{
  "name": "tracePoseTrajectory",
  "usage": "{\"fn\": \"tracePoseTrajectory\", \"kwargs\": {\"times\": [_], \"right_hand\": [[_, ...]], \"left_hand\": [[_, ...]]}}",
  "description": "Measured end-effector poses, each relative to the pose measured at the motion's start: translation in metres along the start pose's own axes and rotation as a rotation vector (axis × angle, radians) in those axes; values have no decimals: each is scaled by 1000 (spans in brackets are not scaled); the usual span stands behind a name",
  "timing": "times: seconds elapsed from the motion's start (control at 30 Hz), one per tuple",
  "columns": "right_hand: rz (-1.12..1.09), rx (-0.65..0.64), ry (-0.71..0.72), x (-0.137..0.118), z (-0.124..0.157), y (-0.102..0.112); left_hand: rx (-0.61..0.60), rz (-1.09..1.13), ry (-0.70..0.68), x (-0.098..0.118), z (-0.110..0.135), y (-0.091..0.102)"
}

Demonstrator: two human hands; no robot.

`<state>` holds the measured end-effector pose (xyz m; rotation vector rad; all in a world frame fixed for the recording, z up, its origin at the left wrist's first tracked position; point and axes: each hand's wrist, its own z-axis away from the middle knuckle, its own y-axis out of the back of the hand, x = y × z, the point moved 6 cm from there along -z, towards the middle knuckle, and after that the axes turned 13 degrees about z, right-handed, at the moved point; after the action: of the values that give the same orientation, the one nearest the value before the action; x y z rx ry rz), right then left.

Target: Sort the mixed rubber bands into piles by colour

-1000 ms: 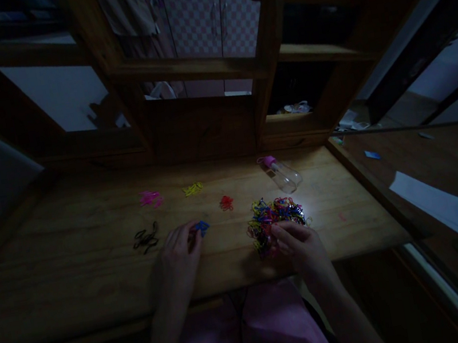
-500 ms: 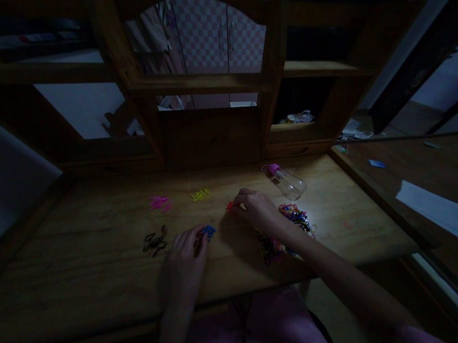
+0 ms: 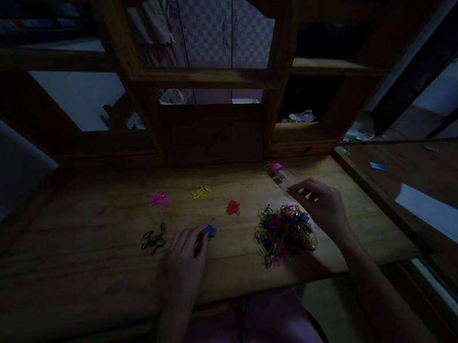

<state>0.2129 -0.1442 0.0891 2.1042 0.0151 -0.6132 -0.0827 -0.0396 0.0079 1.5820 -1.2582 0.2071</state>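
Observation:
My left hand (image 3: 185,254) rests on the table with its fingers closed around small blue looped pieces (image 3: 209,231), some showing past the fingertips. My right hand (image 3: 321,203) is raised behind and right of a mixed-colour heap of looped pieces (image 3: 284,232). Its thumb and forefinger nearly meet in a pinch; anything between them is too small to make out. Sorted by colour lie a red cluster (image 3: 233,208), a yellow one (image 3: 200,192), a pink one (image 3: 158,199) and several larger black loops (image 3: 153,239). Whether the pieces are clips or elastic bands I cannot tell.
Behind the right hand, partly hidden, lies a clear bottle with a pink cap (image 3: 276,168). A wooden shelf unit (image 3: 214,133) borders the back of the wooden table (image 3: 97,273). White paper (image 3: 438,216) lies on the surface to the right. The room is dim.
My right hand has left the red cluster and moved right, past the mixed heap, uncovering both. My left hand stays at the blue pieces. The view has shifted slightly.

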Motion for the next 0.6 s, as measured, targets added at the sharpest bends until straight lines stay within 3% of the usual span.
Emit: {"fn": "tracePoseTrajectory", "kwargs": {"times": [0.1, 0.2, 0.43, 0.6], "right_hand": [[-13, -27, -39, 13, 18, 11], [-32, -100, -21, 12, 32, 7], [43, -326, 304, -40, 43, -35], [189, -415, 402, -58, 42, -57]], "left_hand": [[5, 11, 18, 0, 0, 1], [20, 42, 40, 1, 0, 4], [65, 20, 40, 5, 1, 6], [64, 24, 34, 7, 1, 6]]}}
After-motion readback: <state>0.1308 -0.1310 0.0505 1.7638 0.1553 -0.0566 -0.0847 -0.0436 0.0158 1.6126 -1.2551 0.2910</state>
